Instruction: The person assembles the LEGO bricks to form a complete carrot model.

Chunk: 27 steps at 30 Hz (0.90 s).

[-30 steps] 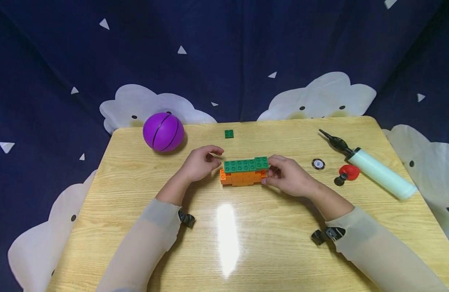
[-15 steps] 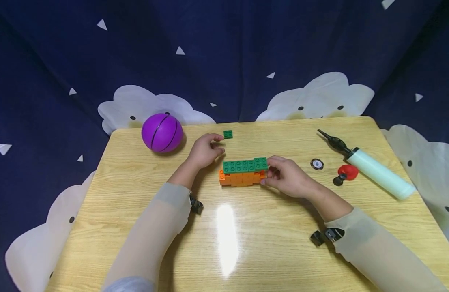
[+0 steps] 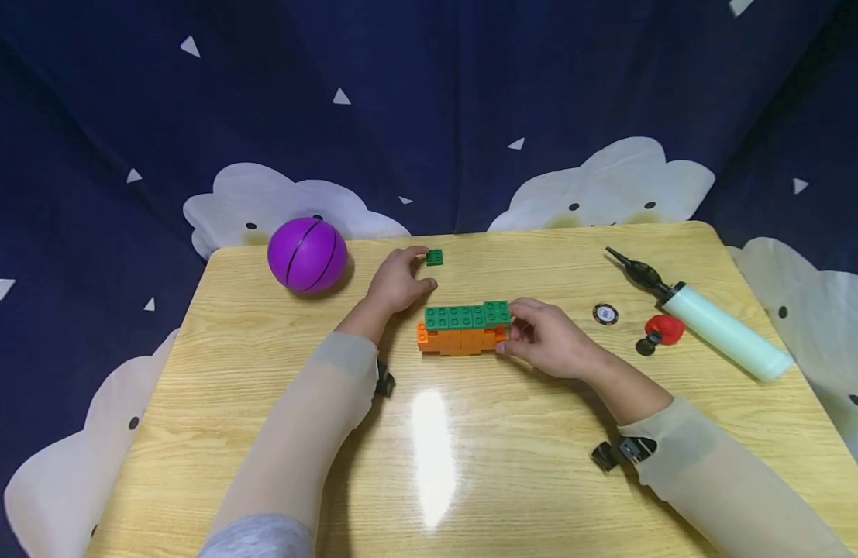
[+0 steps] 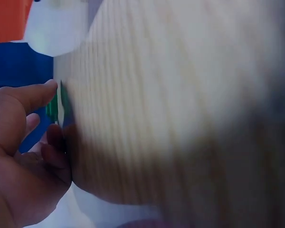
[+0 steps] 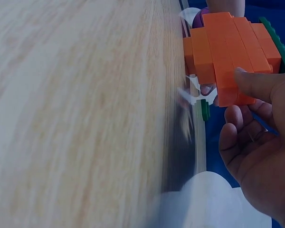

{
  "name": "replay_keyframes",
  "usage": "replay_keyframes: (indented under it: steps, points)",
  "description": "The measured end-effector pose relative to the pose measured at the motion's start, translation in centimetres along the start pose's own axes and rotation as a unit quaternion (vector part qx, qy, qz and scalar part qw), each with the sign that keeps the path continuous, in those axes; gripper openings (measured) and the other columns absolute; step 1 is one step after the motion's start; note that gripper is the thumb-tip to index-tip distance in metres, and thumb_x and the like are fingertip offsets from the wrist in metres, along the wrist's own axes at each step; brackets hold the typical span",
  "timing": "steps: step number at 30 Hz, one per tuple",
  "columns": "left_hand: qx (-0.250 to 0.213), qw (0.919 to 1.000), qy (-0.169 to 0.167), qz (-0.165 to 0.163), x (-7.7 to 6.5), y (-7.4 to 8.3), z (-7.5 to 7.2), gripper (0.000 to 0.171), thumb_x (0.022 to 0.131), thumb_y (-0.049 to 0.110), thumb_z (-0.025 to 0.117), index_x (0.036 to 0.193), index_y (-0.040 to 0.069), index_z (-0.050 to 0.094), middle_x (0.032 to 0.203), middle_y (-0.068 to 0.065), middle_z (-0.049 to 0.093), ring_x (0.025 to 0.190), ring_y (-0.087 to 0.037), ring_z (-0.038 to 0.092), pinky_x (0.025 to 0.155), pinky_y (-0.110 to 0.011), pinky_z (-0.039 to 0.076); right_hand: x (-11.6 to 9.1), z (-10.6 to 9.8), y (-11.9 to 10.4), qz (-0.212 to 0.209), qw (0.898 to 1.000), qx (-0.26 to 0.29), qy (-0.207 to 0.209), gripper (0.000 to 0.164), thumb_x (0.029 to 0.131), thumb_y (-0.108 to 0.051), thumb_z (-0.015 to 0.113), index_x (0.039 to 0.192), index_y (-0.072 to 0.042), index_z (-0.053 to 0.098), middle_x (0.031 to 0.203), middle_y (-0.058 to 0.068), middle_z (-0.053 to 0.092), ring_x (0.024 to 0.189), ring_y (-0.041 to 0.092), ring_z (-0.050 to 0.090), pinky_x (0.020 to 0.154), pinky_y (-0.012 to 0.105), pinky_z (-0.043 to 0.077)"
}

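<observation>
A block build with several orange bricks below and green bricks on top [image 3: 462,341] stands at the middle of the table. My right hand [image 3: 553,339] holds its right end, the thumb pressed on an orange face in the right wrist view, where the orange build [image 5: 228,52] fills the top right. Beyond it, a small flat green brick [image 3: 435,257] lies near the far edge. My left hand [image 3: 395,284] is at that brick, index fingertip at its left side and thumb apart in front. In the left wrist view the green brick [image 4: 52,108] shows partly between thumb and fingers.
A purple ball [image 3: 307,254] sits at the far left of the wooden table [image 3: 261,434]. To the right are a poker chip [image 3: 605,314], a red and black item [image 3: 663,330] and a pale green hand pump [image 3: 725,329]. A dark blue curtain [image 3: 429,116] hangs behind.
My left hand has moved away from the block build, forward to the small green brick by the far edge. The right hand and the build have stayed in place.
</observation>
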<state>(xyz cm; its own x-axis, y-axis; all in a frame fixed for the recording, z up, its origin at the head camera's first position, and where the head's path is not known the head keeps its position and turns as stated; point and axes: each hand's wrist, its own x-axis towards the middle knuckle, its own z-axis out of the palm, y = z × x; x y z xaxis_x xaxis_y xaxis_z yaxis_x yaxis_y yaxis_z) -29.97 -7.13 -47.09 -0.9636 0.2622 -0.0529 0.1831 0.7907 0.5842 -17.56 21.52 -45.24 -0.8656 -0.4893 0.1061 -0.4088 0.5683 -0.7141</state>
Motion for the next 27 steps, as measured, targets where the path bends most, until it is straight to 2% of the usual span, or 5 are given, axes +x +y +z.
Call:
replay_keyframes:
  steps: [4, 10, 16, 20, 27]
  points:
    - [0.037, 0.9991, -0.008, -0.019, 0.4, 0.0, -0.1, 0.071, 0.094, 0.040, 0.073, 0.157, 0.024, 0.044, 0.140, -0.015, 0.052, 0.121, -0.031, 0.056, 0.104, -0.048, 0.047, 0.0, 0.0, -0.1, 0.002, 1.000, 0.003, -0.003, 0.029, 0.089, -0.016, 0.083, 0.087, -0.010, 0.055, 0.088, 0.002, 0.056, 0.074, 0.016, 0.054, 0.061, 0.027, 0.047]
    - [0.060, 0.9976, -0.015, -0.032, 1.1, -0.2, -0.2, 0.065, 0.098, 0.046, 0.068, 0.157, 0.028, 0.047, 0.140, -0.015, 0.051, 0.122, -0.031, 0.056, 0.104, -0.048, 0.047, -0.1, 0.0, -0.4, 0.012, 1.000, 0.008, -0.004, 0.032, 0.089, -0.016, 0.085, 0.084, -0.010, 0.053, 0.087, 0.004, 0.055, 0.074, 0.017, 0.052, 0.062, 0.027, 0.046]
    - [0.047, 0.9979, 0.001, -0.045, 1.1, -0.1, -0.2, 0.047, 0.099, 0.041, 0.069, 0.142, 0.026, 0.062, 0.132, -0.012, 0.056, 0.117, -0.030, 0.057, 0.101, -0.046, 0.048, -0.1, -0.1, -0.6, 0.001, 1.000, 0.002, -0.003, 0.032, 0.088, -0.014, 0.085, 0.084, -0.009, 0.054, 0.086, 0.005, 0.055, 0.073, 0.018, 0.052, 0.062, 0.027, 0.045]
    - [0.029, 0.9985, 0.006, -0.046, 0.9, -0.2, -0.1, 0.041, 0.099, 0.036, 0.071, 0.137, 0.023, 0.065, 0.130, -0.011, 0.058, 0.115, -0.029, 0.057, 0.104, -0.044, 0.046, 0.0, -0.1, -0.6, -0.003, 1.000, -0.002, -0.007, 0.031, 0.088, -0.014, 0.085, 0.085, -0.008, 0.054, 0.087, 0.006, 0.057, 0.074, 0.017, 0.053, 0.062, 0.027, 0.046]
    - [-0.017, 0.9997, 0.011, -0.012, -0.1, -0.3, 0.2, 0.039, 0.099, 0.028, 0.072, 0.134, 0.012, 0.066, 0.136, -0.012, 0.060, 0.129, -0.031, 0.053, 0.114, -0.042, 0.039, 0.0, -0.3, -0.5, -0.002, 1.000, -0.014, -0.007, 0.032, 0.089, -0.015, 0.084, 0.085, -0.008, 0.053, 0.088, 0.004, 0.057, 0.075, 0.016, 0.054, 0.063, 0.028, 0.048]
